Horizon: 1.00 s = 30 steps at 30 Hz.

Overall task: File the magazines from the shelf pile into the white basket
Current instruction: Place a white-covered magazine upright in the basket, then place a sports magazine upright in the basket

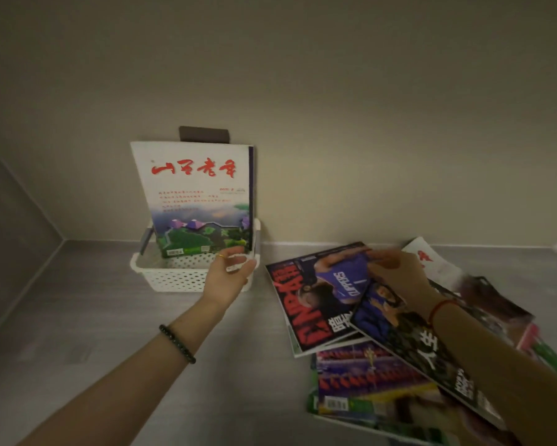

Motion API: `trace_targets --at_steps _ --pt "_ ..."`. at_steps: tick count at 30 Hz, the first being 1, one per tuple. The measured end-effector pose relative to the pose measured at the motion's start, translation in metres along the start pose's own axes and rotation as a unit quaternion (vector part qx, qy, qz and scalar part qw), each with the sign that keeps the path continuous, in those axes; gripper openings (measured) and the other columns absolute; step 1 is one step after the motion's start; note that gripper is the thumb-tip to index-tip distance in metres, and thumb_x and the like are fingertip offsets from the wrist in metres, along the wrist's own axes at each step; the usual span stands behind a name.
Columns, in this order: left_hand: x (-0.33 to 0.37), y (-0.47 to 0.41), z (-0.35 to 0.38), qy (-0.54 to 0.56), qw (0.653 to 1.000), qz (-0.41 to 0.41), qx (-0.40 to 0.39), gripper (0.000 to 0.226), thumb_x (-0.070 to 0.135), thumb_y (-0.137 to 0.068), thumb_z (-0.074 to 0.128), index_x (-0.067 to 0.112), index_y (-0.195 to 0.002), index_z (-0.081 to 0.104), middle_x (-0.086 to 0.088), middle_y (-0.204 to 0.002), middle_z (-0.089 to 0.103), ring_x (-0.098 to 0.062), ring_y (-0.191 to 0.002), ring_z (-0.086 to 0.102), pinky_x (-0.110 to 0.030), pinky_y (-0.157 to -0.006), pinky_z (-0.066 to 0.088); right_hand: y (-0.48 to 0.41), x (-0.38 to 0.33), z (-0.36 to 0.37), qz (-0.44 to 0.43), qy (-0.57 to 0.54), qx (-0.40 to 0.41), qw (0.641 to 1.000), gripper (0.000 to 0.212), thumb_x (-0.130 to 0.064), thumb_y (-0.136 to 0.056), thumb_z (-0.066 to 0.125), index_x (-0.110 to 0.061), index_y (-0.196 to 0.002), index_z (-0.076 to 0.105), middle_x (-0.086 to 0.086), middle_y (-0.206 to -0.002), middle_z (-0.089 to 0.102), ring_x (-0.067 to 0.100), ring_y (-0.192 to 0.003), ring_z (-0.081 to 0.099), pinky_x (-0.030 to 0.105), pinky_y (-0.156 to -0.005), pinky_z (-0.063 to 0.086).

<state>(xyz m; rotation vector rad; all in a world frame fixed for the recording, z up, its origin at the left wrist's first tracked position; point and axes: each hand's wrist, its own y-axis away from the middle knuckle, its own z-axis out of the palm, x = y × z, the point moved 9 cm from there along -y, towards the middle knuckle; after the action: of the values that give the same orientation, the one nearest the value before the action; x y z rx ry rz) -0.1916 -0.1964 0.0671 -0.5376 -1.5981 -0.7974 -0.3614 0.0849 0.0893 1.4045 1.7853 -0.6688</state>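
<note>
1. Magazine pile (372, 375): lies fanned on the right half of the shelf (77, 317). I count several overlapping issues. A basketball magazine (315, 304) with a red title lies at the left of the fan. A dark-covered magazine (399, 336) lies across its right side.

2. Right hand (396, 275): rests on the far end of the dark-covered magazine with the fingers bent. The fingertips are blurred, so I cannot tell whether they pinch it. A red cord (439, 309) circles the wrist.

3. White basket (174, 278): perforated, stands left of the pile against the back wall. One white-covered magazine (193, 194) stands upright in it and leans on the wall.

4. Left hand (230, 272): thumb and fingers are curled round the basket's front right corner rim and grip it. I note a ring (221, 255) on one finger and a dark bead bracelet (177, 344) on the wrist.
</note>
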Motion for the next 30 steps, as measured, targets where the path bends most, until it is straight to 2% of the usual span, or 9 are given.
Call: trace_targets --at_steps 3,7,10,14,16,19,24,28,30 --pt "-0.011 0.027 0.048 0.005 0.999 -0.026 -0.040 0.036 0.007 -0.084 0.060 -0.001 -0.118 0.049 -0.007 -0.090 0.056 -0.018 -0.077 0.056 -0.021 -0.061 0.047 0.010 0.038 -0.037 0.026 -0.004 0.026 0.999 0.026 0.001 -0.075 0.067 0.000 -0.101 0.066 0.025 -0.097 0.069 0.035 -0.089 0.066 0.019 -0.062 0.048" --pt "-0.033 0.062 0.107 0.004 0.993 -0.077 -0.094 0.028 0.006 -0.086 0.057 0.002 -0.112 0.050 -0.008 -0.087 0.057 -0.020 -0.080 0.056 -0.024 -0.066 0.049 0.019 0.085 -0.067 0.063 -0.021 -0.001 0.998 0.035 -0.002 -0.072 0.071 0.002 -0.105 0.062 0.020 -0.100 0.068 0.026 -0.086 0.063 0.013 -0.070 0.050" --pt "-0.058 0.084 0.144 0.022 0.985 -0.130 -0.113 0.030 0.007 -0.087 0.055 0.002 -0.116 0.049 -0.004 -0.080 0.054 -0.015 -0.068 0.050 -0.026 -0.062 0.042 0.025 0.119 -0.084 0.093 0.059 -0.029 0.993 0.043 -0.009 -0.074 0.071 -0.004 -0.114 0.058 0.017 -0.113 0.065 0.029 -0.104 0.060 0.034 -0.094 0.046" --pt "-0.096 0.113 0.186 0.010 0.969 -0.201 -0.141 0.029 0.015 -0.090 0.052 0.001 -0.115 0.052 -0.011 -0.090 0.054 -0.018 -0.071 0.052 -0.028 -0.067 0.045 0.044 0.148 -0.082 0.066 0.082 -0.093 0.990 0.061 -0.016 -0.069 0.076 -0.012 -0.124 0.048 0.012 -0.120 0.058 0.030 -0.114 0.054 0.040 -0.097 0.045" --pt "-0.110 0.125 0.203 0.013 0.962 -0.226 -0.151 0.018 0.018 -0.091 0.051 0.005 -0.103 0.056 -0.009 -0.083 0.055 -0.017 -0.067 0.052 -0.026 -0.061 0.046 0.058 0.165 -0.067 0.050 0.115 -0.156 0.980 0.090 -0.034 -0.063 0.080 -0.017 -0.137 0.031 0.007 -0.134 0.044 0.028 -0.129 0.039 0.040 -0.103 0.038" --pt "-0.124 0.134 0.222 0.023 0.959 -0.246 -0.135 0.015 0.018 -0.092 0.049 0.007 -0.101 0.054 -0.006 -0.073 0.050 -0.016 -0.064 0.047 -0.024 -0.059 0.041 0.076 0.197 -0.039 0.043 0.251 -0.231 0.939 0.121 -0.065 -0.055 0.070 -0.027 -0.144 -0.003 0.007 -0.155 -0.008 0.027 -0.143 -0.007 0.053 -0.115 0.007" --pt "-0.125 0.137 0.241 0.060 0.961 -0.244 -0.114 0.031 0.012 -0.090 0.051 0.001 -0.119 0.051 -0.016 -0.109 0.059 -0.024 -0.091 0.056 -0.029 -0.070 0.046 0.077 0.208 -0.024 0.018 0.356 -0.251 0.900 0.125 -0.085 -0.049 0.052 -0.031 -0.143 -0.011 0.011 -0.153 -0.019 0.032 -0.141 -0.017 0.058 -0.112 0.003" --pt "-0.126 0.139 0.247 0.130 0.953 -0.261 -0.082 0.028 0.011 -0.089 0.053 0.001 -0.115 0.053 -0.015 -0.109 0.058 -0.026 -0.092 0.057 -0.035 -0.083 0.046 0.077 0.206 -0.022 0.016 0.386 -0.258 0.885 0.106 -0.079 -0.066 0.043 -0.027 -0.144 -0.006 0.014 -0.154 -0.014 0.036 -0.141 -0.011 0.056 -0.114 0.010" --pt "-0.125 0.139 0.251 0.152 0.951 -0.256 -0.081 0.021 0.011 -0.089 0.053 0.001 -0.108 0.054 -0.014 -0.104 0.061 -0.020 -0.082 0.059 -0.027 -0.069 0.052 0.081 0.202 -0.019 0.010 0.401 -0.254 0.880 0.093 -0.070 -0.076 0.042 -0.025 -0.144 -0.003 0.016 -0.155 -0.009 0.038 -0.142 -0.005 0.053 -0.114 0.015"
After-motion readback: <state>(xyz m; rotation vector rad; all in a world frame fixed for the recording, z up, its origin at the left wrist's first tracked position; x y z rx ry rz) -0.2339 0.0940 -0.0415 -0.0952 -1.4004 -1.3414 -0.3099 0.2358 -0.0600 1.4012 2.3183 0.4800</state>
